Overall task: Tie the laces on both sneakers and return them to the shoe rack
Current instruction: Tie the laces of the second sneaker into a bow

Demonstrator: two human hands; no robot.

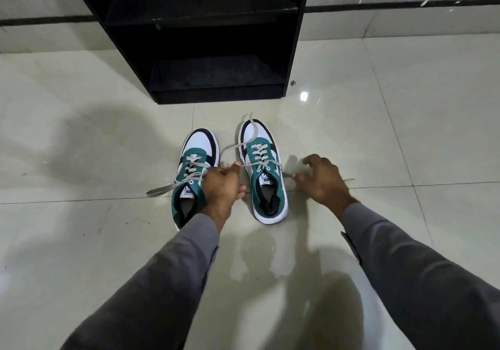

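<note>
Two green-and-white sneakers, the left sneaker (196,171) and the right sneaker (263,171), stood untied on the tiled floor (81,133) before a black shoe rack (205,38). The left hand (223,187) pinched a lace (249,164) between them, while the right hand (323,180) hovered, fingers curled, just beside the right sneaker.

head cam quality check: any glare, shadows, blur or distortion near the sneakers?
Head view: bright glare spot on the glossy floor right of the shoe rack; soft overlapping shadows across the tiles; right hand slightly motion-blurred, sneakers sharp; wide-angle bending of tile lines and rack edges.
</note>
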